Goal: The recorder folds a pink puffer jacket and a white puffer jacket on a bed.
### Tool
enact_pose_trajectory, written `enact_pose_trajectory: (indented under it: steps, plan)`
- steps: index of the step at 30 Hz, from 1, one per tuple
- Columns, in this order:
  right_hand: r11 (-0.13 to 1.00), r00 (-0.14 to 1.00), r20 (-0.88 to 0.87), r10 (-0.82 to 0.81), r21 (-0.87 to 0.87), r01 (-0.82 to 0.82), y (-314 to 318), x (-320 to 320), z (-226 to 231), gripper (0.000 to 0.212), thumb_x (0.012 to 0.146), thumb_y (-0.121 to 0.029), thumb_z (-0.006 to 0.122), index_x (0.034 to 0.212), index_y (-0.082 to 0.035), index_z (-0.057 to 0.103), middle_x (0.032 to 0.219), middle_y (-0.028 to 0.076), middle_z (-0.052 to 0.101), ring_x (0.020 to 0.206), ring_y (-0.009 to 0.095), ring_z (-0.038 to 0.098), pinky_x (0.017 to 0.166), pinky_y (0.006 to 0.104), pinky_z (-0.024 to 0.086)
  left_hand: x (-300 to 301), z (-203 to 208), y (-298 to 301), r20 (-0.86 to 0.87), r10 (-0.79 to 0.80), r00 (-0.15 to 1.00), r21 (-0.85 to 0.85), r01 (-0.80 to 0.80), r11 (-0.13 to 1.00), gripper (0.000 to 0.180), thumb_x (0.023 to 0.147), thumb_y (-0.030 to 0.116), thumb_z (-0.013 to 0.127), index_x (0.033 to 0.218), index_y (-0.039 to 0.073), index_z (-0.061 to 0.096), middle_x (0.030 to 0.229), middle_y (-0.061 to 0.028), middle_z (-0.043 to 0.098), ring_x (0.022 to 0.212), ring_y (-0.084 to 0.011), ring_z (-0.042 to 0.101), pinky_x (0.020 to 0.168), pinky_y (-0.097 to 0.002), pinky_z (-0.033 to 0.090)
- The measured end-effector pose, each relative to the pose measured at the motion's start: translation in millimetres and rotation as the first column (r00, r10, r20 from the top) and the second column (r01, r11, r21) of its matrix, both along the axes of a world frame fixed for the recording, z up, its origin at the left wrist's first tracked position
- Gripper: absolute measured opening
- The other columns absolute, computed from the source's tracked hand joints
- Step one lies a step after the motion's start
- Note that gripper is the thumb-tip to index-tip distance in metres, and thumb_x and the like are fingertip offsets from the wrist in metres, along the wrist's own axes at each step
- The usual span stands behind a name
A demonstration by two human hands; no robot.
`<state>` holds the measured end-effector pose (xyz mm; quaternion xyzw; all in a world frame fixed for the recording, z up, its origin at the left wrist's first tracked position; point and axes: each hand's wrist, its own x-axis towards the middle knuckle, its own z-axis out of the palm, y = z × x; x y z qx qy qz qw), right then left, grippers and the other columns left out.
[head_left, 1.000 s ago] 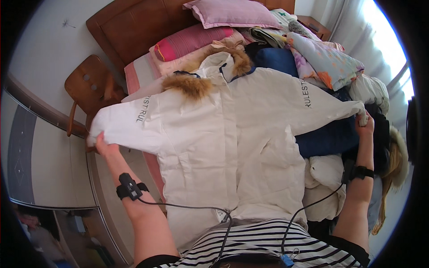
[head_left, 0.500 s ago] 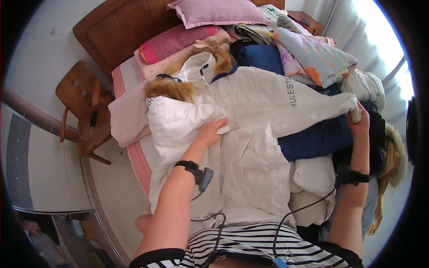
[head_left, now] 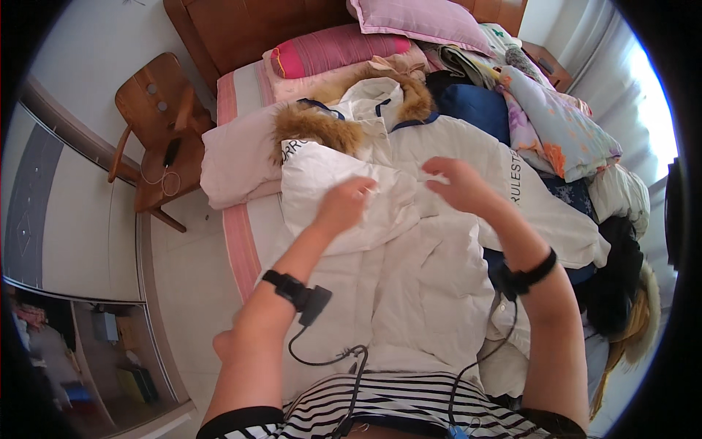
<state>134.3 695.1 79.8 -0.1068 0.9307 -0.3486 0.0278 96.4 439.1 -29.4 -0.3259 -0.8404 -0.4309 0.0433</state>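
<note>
A white padded coat (head_left: pixel 431 271) with a brown fur-trimmed hood (head_left: pixel 322 132) lies spread on the bed. Its left sleeve (head_left: pixel 322 164) is folded inward across the chest, while the right sleeve (head_left: pixel 556 219) stretches out to the right over dark blue clothing. My left hand (head_left: pixel 345 205) is over the folded sleeve; its fingertips are blurred, so whether they pinch the fabric is unclear. Above the middle of the coat hovers my right hand (head_left: pixel 462 186), fingers bent and apart, thumb separate, holding nothing.
Heaped clothes and a flowered quilt (head_left: pixel 559 124) crowd the bed's right side. Pillows (head_left: pixel 336 51) lie by the wooden headboard (head_left: pixel 241 33). A wooden chair (head_left: pixel 157 110) stands to the left, near a cabinet (head_left: pixel 80 219). Cables run from both wrist straps.
My right hand has let go of the right sleeve's cuff and swung inward over the coat. That sleeve now lies lower. My left hand remains near the folded sleeve. The whole view has shifted.
</note>
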Motion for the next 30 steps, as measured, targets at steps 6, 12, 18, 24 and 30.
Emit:
enact_pose_trajectory:
  steps: [6,12,18,24,30]
  plan:
    - [0.996,0.991,0.106,-0.081,-0.035,0.086,-74.8,-112.7,-89.2,0.036,0.078,-0.019,0.062,0.109,-0.001,0.059,0.104,0.018,0.063,0.099,0.033,0.059,0.085,0.0381,0.047,-69.2,39.4,-106.8,0.172,0.637,0.751,0.032,-0.651,0.759,0.035,0.075,-0.003,0.054,0.109,0.002,0.058,0.104,-0.0113,0.064,0.095,-0.0266,0.061,0.084,-0.0339,0.047]
    - [0.872,0.864,-0.13,-0.486,-0.002,0.49,-122.3,-154.1,-101.5,0.067,0.066,-0.005,0.067,0.125,-0.004,0.038,0.12,0.02,0.044,0.113,0.038,0.046,0.09,0.0433,0.044,-100.9,14.0,-103.0,0.876,-0.405,0.262,0.481,-0.537,0.693,0.062,0.076,0.027,0.075,0.125,0.0,0.049,0.123,-0.013,0.055,0.112,-0.0237,0.052,0.09,-0.0329,0.044]
    - [0.86,0.915,-0.148,-0.376,0.312,0.404,-119.6,-161.9,-92.2,0.035,0.068,-0.021,0.07,0.101,-0.016,0.061,0.094,0.014,0.06,0.091,0.035,0.06,0.078,0.0426,0.048,-122.4,21.3,-66.9,0.31,0.123,0.943,0.188,-0.187,0.964,0.078,0.07,0.013,0.077,0.135,0.0,0.036,0.118,-0.0112,0.057,0.107,-0.022,0.056,0.09,-0.0324,0.045]
    - [0.863,0.742,-0.51,-0.434,0.0,0.505,-122.7,-197.0,-90.1,0.041,0.068,-0.018,0.069,0.106,-0.008,0.056,0.108,0.016,0.058,0.094,0.036,0.059,0.076,0.0449,0.047,-168.1,53.7,-109.6,0.278,0.411,0.868,0.166,-0.465,0.87,0.074,0.076,0.023,0.074,0.135,-0.001,0.036,0.119,-0.0135,0.055,0.112,-0.0193,0.052,0.094,-0.0316,0.042]
    - [0.905,0.893,-0.172,-0.416,-0.174,0.389,-143.7,-179.0,-125.8,0.042,0.074,-0.015,0.065,0.112,-0.001,0.051,0.113,0.018,0.055,0.103,0.034,0.055,0.086,0.0401,0.044,-121.7,-25.0,-163.0,0.714,0.346,0.609,0.352,-0.74,0.573,0.048,0.091,0.038,0.057,0.126,0.005,0.045,0.113,-0.0094,0.056,0.102,-0.0181,0.054,0.089,-0.029,0.043]
